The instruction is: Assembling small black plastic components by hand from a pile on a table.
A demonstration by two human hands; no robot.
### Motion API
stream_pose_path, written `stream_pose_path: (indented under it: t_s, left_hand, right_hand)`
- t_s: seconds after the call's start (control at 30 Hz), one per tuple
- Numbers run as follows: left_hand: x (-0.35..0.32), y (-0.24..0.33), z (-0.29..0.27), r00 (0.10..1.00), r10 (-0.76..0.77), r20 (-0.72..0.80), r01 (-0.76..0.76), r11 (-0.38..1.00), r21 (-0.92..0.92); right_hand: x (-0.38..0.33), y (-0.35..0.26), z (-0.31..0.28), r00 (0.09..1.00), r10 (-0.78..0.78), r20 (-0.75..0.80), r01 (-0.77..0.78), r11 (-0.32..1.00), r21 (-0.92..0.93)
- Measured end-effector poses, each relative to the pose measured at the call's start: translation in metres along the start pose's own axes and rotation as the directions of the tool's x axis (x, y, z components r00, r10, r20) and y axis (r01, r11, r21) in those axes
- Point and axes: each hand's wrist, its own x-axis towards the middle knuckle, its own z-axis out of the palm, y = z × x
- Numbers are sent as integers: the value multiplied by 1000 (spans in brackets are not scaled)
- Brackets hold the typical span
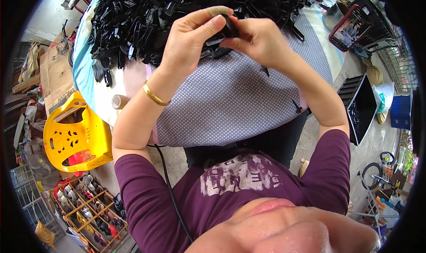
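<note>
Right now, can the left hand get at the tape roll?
Probably yes: the tape roll sits uncovered beside the left forearm, though the left hand is busy holding a black part.

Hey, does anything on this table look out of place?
One small black piece does: it lies near the right end of the patterned cloth's front edge, well apart from the heap of black parts, so it seems strayed.

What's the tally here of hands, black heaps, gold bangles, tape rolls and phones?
Hands: 2 (left hand, right hand)
Black heap: 1 (its pieces overlap too much to count)
Gold bangle: 1
Tape roll: 1
Phone: 1
Total: 6
</note>
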Motion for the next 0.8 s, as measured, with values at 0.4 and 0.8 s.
stream_pose_path:
  t_s: [0.4, 0.8]
  left_hand:
    - [-29, 4, 36, 965, -47, 257, -229, 320, 919]
    - [-12, -3, 13, 979, 116, 169, -193, 241, 951]
  right_hand:
    - [5, 39, -55, 935, 344, -82, -319, 718, -619]
    - [34, 18, -28, 945, -264, -194, 243, 962, -124]
